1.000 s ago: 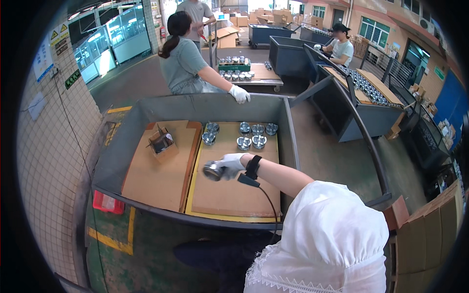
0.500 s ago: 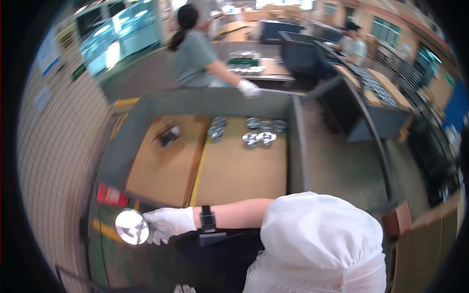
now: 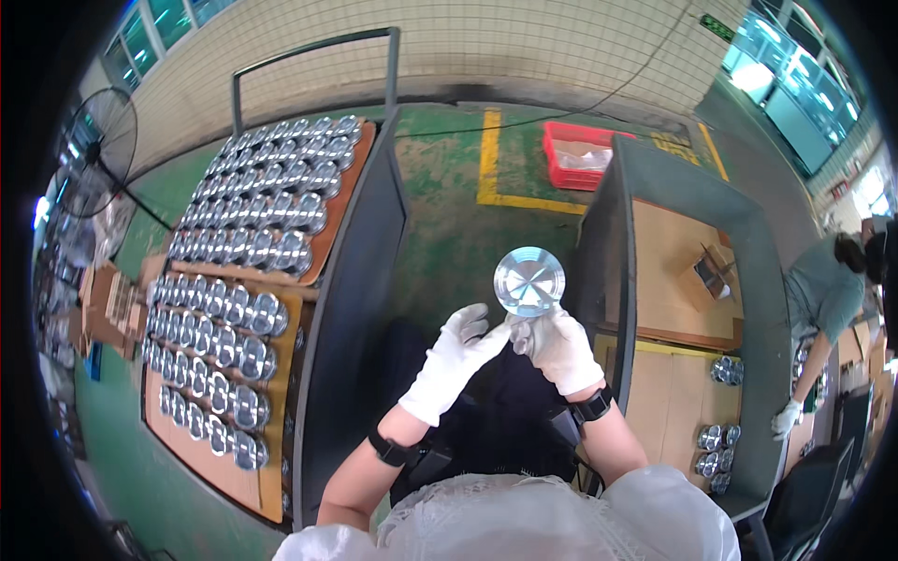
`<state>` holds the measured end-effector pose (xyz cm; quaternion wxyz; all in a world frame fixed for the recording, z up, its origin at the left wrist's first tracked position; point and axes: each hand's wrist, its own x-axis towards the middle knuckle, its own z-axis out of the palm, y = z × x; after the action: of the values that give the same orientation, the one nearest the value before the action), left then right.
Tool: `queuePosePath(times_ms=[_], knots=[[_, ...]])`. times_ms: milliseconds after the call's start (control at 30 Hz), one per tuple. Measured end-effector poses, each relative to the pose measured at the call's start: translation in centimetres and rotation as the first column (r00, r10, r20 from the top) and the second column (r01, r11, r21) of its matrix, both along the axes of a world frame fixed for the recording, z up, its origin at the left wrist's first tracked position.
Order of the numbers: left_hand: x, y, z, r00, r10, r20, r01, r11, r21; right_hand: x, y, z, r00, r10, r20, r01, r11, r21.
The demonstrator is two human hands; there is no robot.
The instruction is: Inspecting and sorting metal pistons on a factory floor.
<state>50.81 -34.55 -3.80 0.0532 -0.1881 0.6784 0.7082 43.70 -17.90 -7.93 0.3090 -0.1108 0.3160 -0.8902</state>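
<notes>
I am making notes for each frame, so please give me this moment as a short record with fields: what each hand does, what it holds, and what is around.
right hand: gloved right hand holds a round shiny metal part up by its lower edge
left hand: gloved left hand, fingertips touching the right hand just under the part
left side: cart with rows of similar metal parts on brown boards
right side: grey-walled table, a few metal parts and an open small cardboard box
floor: red crate
others: a co-worker bent over the table's far edge
</notes>
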Motion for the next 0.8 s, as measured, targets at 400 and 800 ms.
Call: queuePosePath(times_ms=[400,800], knots=[[-1.2,-0.1,-3.8,0.981,0.172,-0.092,-0.094,0.83,0.55,1.0,-0.9,-1.2,0.99,0.138,0.012,-0.138,0.99,-0.003],[-0.3,-1.5,-1.0,0.894,0.232,-0.384,-0.261,0.965,-0.026,1.5,-3.0,0.3,0.977,0.181,0.11,-0.184,0.983,0.025]])
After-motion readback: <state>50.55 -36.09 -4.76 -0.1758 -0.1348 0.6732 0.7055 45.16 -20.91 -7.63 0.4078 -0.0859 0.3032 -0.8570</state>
